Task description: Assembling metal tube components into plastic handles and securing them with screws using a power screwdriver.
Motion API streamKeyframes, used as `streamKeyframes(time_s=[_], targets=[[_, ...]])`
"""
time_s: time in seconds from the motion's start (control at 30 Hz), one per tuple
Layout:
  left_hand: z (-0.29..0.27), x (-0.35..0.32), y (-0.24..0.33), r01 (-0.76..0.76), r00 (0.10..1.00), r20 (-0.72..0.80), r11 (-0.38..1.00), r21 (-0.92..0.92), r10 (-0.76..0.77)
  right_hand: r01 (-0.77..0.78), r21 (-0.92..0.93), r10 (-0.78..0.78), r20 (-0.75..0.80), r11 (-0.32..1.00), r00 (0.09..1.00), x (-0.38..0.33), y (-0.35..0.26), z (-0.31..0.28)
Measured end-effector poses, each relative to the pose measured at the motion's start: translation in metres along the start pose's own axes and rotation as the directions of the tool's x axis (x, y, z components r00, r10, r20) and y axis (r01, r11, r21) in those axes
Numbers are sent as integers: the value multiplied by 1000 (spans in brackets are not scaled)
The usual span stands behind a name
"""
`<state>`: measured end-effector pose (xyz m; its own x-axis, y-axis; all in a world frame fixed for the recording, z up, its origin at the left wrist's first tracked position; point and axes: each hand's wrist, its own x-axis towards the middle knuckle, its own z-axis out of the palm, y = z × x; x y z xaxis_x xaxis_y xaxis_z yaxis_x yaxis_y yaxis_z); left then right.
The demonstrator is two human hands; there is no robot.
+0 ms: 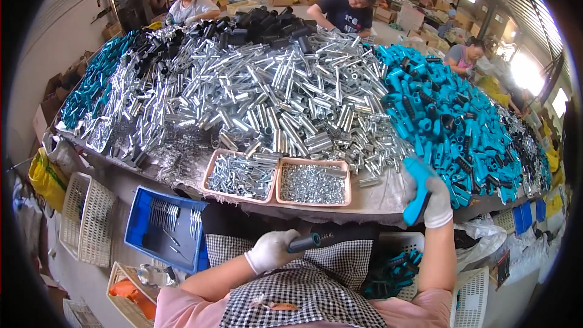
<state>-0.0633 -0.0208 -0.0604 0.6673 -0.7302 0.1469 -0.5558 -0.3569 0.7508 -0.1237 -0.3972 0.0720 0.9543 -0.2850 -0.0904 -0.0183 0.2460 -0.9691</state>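
Note:
My left hand [272, 251], in a white glove, is closed round a dark grip piece with a teal rim [304, 242], held low above my checked apron [267, 294]. Over the table's front edge on the right, my gloved right hand [438, 203] grips a teal plastic tool housing [418, 189]. The housing is slightly blurred and hides part of the fingers. Just beyond that hand lies a big heap of similar teal housings [437, 109], some with black parts. Loose metal tubes [285, 79] are piled across the middle of the table.
Two pink trays of small metal parts, one with pins [240, 176] and one with tiny pieces [313, 183], stand at the table's front edge. Below are a blue bin [136, 231], a white basket [91, 218] and a crate of teal-black parts [395, 267]. Several co-workers [349, 9] work beyond the heap.

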Motion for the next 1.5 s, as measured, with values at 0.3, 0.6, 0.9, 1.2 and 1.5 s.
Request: streamKeyframes(time_s=[0.3,0.6,0.9,1.2,1.5], targets=[[-31,4,-3,-114,987,146,937,330,69,-28,-696,460,444,718,769,-26,30,88],[-26,-29,-12,-13,994,108,947,321,-23,71,-730,458,498,680,737,-26,63,93],[-37,-30,-16,54,974,189,935,349,-126,143,-760,463,522,634,716,-24,70,101],[-38,-25,-17,69,964,218,936,346,-152,234,-751,409,561,618,720,-25,76,95],[-32,-26,-14,54,974,193,945,322,-121,87,-717,442,516,692,734,-26,83,88]])
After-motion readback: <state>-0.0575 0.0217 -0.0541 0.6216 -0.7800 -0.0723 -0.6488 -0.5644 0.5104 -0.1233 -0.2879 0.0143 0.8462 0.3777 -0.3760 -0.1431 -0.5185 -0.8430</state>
